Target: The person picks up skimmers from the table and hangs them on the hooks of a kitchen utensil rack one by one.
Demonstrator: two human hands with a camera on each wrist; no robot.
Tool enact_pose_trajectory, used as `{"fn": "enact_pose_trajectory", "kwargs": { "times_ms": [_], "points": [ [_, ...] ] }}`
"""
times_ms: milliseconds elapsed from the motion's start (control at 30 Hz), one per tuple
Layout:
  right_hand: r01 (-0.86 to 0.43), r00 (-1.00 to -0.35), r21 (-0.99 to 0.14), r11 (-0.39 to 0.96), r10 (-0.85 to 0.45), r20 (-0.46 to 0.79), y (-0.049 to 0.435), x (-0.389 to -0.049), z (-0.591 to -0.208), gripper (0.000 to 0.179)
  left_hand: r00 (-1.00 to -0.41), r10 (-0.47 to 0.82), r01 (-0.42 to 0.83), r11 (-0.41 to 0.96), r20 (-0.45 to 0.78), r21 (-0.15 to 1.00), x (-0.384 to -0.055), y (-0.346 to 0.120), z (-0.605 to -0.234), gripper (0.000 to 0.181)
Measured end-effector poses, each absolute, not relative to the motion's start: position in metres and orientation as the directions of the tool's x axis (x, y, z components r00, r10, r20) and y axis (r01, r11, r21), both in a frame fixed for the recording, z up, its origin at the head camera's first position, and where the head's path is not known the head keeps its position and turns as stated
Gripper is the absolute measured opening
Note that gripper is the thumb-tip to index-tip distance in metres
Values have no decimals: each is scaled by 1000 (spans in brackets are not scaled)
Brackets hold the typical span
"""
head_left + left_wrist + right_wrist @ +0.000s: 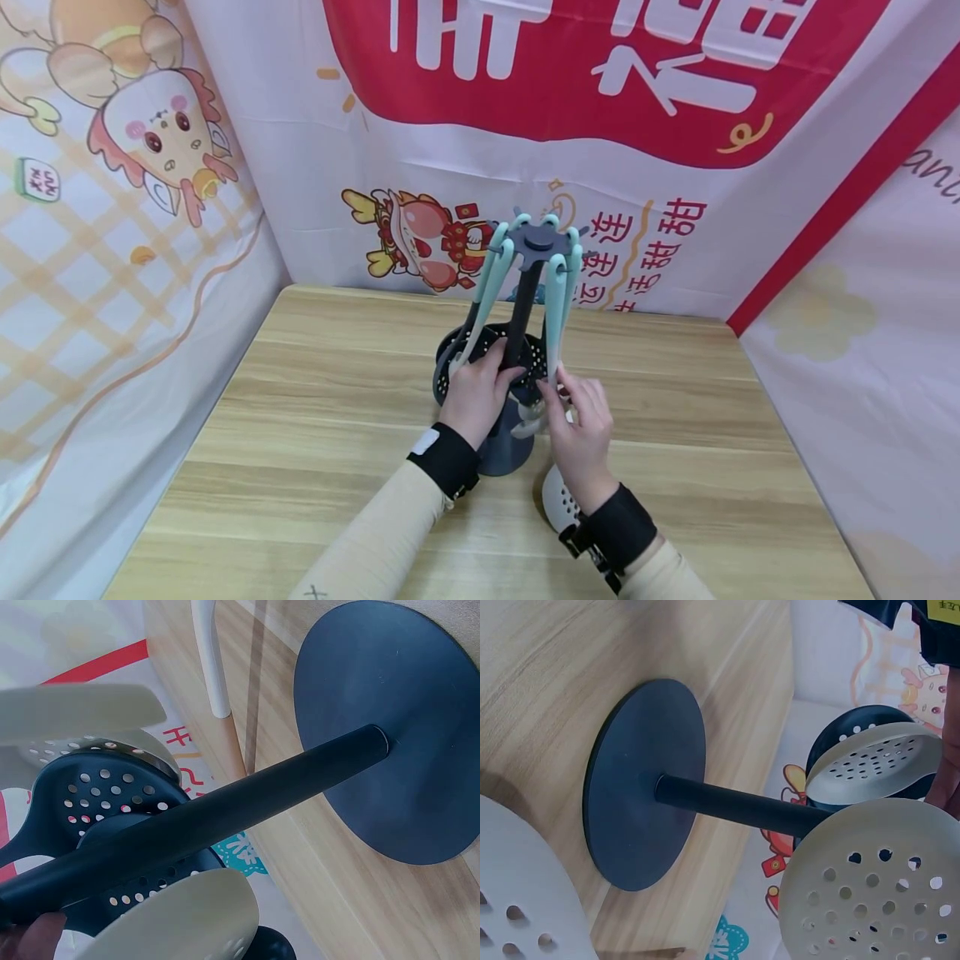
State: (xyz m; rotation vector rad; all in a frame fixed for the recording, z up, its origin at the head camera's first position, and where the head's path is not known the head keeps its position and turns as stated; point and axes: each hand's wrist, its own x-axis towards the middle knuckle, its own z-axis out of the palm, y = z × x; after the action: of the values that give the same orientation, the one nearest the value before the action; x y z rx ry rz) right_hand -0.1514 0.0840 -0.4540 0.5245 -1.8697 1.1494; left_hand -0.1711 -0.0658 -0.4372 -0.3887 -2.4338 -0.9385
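A dark utensil stand [517,333] rises from a round base [390,735], with mint-handled kitchen utensils hanging around its top ring [538,240]. My left hand [476,398] grips the stand's dark pole [210,810] among the hanging heads; a fingertip shows on the pole in the left wrist view. On the near right side, my right hand [585,425] pinches the lower part of a hanging utensil's mint-and-beige handle [553,333] between thumb and fingers. In the right wrist view, a beige skimmer [874,900] and a smaller perforated beige head [870,761] hang by the pole.
A white perforated utensil head [558,497] is low beside my right wrist, partly hidden by it. Dark perforated heads [112,795] hang behind the pole. The wooden table [337,375] meets printed cloth walls [300,167] at the back and sides.
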Motion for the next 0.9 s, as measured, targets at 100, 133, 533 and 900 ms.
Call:
{"fn": "enact_pose_trajectory", "kwargs": {
  "times_ms": [100, 133, 533, 900],
  "points": [
    [-712, -545, -505, 488, 71, 836, 84, -153, -455, 46, -841, 86, 424, 717, 534, 553, -171, -66, -436, 32],
    [-712, -544, -505, 488, 70, 836, 84, -154, -455, 46, -841, 87, 426, 716, 535, 553, -171, -66, -436, 32],
    [-708, -574, -525, 472, 49, 817, 83, -156, -457, 48, -826, 83, 441, 711, 557, 548, -172, -65, -438, 30],
    [-726, -560, -587, 357, 189, 807, 92, -157, -475, 31, -815, 84, 452, 711, 573, 538, -172, -65, -439, 31]
  ]
}}
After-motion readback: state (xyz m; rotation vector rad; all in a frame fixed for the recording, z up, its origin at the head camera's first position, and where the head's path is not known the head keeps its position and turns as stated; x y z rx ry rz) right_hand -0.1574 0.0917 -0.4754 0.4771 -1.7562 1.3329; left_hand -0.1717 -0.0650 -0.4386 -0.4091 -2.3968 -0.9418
